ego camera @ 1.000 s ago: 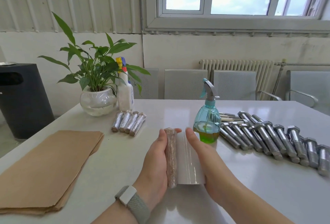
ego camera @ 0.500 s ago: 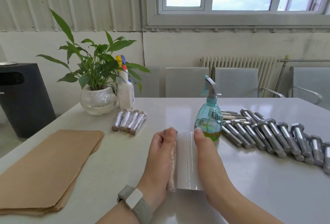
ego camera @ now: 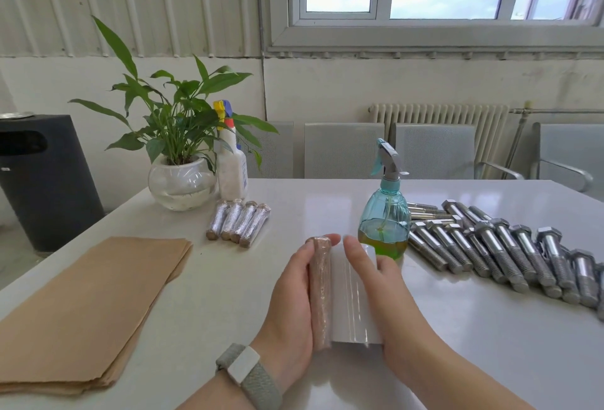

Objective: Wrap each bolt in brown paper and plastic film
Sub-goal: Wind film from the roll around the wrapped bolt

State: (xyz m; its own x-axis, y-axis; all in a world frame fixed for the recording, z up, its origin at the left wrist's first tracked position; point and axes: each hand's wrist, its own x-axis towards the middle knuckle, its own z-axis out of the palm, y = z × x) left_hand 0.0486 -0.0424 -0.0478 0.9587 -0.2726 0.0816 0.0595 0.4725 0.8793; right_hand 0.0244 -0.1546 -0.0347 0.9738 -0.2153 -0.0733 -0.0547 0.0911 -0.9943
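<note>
A bolt wrapped in brown paper (ego camera: 319,292) lies lengthwise on the white table (ego camera: 457,344), partly covered in film. My left hand (ego camera: 289,305) lies along its left side with straight fingers touching it. A roll of plastic film (ego camera: 351,298) sits right beside the bolt, its film running onto it. My right hand (ego camera: 382,295) rests on the roll with extended fingers. Several bare steel bolts (ego camera: 510,252) lie in a row at the right. Several finished wrapped bolts (ego camera: 238,223) lie near the plant. A stack of brown paper (ego camera: 85,308) lies at the left.
A teal spray bottle (ego camera: 385,213) with green liquid stands just beyond my right hand. A potted plant in a glass bowl (ego camera: 181,181) and a white spray bottle (ego camera: 231,164) stand at the back left. Grey chairs (ego camera: 343,150) line the far edge; a black bin (ego camera: 39,177) stands left.
The bolt is turned back into view beside the roll, after my left hand had covered it half a second ago. Both hands stay in the same spot.
</note>
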